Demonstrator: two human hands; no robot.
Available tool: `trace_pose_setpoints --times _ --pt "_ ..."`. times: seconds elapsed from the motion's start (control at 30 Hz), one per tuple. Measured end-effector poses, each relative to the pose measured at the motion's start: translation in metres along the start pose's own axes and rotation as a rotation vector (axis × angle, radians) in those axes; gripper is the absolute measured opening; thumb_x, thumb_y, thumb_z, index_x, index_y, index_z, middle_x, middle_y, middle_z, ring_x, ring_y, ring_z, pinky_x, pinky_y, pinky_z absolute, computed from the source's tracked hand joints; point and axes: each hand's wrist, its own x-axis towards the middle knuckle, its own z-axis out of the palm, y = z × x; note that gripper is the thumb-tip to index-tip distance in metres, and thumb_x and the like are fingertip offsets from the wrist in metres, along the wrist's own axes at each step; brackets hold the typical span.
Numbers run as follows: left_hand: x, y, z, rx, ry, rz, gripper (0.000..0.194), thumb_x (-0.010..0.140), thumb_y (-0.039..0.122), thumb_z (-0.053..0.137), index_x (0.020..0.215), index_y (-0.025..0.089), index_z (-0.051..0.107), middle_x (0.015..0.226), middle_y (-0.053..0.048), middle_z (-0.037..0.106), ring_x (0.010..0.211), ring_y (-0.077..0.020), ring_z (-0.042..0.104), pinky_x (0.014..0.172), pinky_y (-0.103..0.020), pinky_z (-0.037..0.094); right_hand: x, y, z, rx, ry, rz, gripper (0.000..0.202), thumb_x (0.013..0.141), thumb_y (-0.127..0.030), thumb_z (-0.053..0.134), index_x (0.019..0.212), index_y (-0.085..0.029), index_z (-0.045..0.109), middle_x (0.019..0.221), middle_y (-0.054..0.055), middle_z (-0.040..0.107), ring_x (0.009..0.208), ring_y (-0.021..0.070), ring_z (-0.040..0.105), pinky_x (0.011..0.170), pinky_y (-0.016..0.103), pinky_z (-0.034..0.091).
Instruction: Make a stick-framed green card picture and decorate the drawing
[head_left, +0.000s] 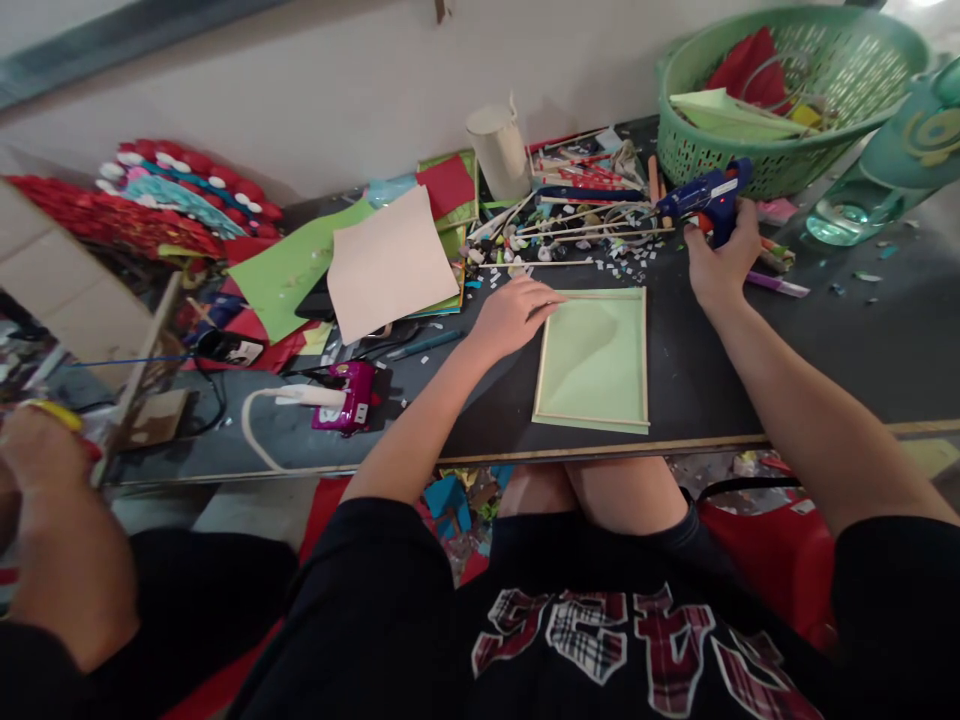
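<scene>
A light green sheet edged with thin wooden sticks lies on the dark table in front of me. My left hand is at its upper left corner, fingertips together on the stick there. At the right, my right hand is wrapped round the handle of a blue glue gun. The gun is held above the table, beyond the sheet's upper right corner, its nozzle pointing left over the pile of sticks and scraps.
A green basket and a teal bottle stand at the back right, a white cup behind the scraps. Leftward are a pale paper and a purple adapter with cords. Another person's hand is at far left.
</scene>
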Motion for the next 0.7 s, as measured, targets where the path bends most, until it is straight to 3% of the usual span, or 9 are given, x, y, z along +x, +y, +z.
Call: trace_pose_setpoints --times 0.1,0.3,0.43,0.6,0.7 --pt "0.029 0.009 0.015 0.087 -0.039 -0.022 0.027 0.104 0.029 0.062 0.123 0.019 0.077 0.123 -0.012 0.078 0.121 -0.0279 0.067 0.106 -0.045 0.053 0.001 0.0 -0.001 -0.008 0.013 0.02 0.035 0.089 -0.017 0.062 0.123 -0.018 0.052 0.127 0.017 0.066 0.115 0.0268 0.06 0.108 0.038 0.041" --pt "0.06 0.017 0.036 0.185 -0.154 0.022 0.016 0.101 0.021 0.064 0.102 0.016 0.079 0.106 -0.013 0.078 0.114 -0.0301 0.067 0.1 -0.044 0.053 0.007 0.007 0.003 0.006 0.084 0.025 0.038 0.088 -0.014 0.062 0.125 -0.014 0.051 0.127 0.018 0.067 0.116 0.0244 0.063 0.107 0.033 0.044" --pt "0.063 0.006 0.026 0.144 -0.072 -0.082 0.014 0.103 0.021 0.061 0.102 0.016 0.074 0.107 -0.012 0.075 0.117 -0.03 0.064 0.1 -0.042 0.051 0.007 0.005 0.003 0.0 0.1 0.023 0.039 0.084 -0.012 0.066 0.12 -0.017 0.053 0.123 0.014 0.07 0.113 0.024 0.066 0.106 0.034 0.046" --pt "0.073 -0.039 0.005 0.125 0.16 -0.307 0.008 0.1 0.022 0.065 0.102 0.018 0.072 0.108 -0.012 0.072 0.122 -0.0323 0.059 0.107 -0.046 0.048 0.006 0.003 0.001 -0.002 0.098 0.005 0.036 0.084 -0.014 0.066 0.117 -0.019 0.052 0.124 0.015 0.071 0.114 0.0244 0.067 0.105 0.036 0.047" --pt "0.083 -0.053 -0.003 0.155 0.143 -0.403 0.011 0.099 0.019 0.064 0.102 0.02 0.075 0.108 -0.012 0.074 0.121 -0.033 0.06 0.104 -0.046 0.049 0.007 0.006 0.003 -0.001 0.092 -0.001 0.036 0.083 -0.013 0.065 0.115 -0.021 0.052 0.123 0.014 0.071 0.112 0.0242 0.066 0.105 0.036 0.047"
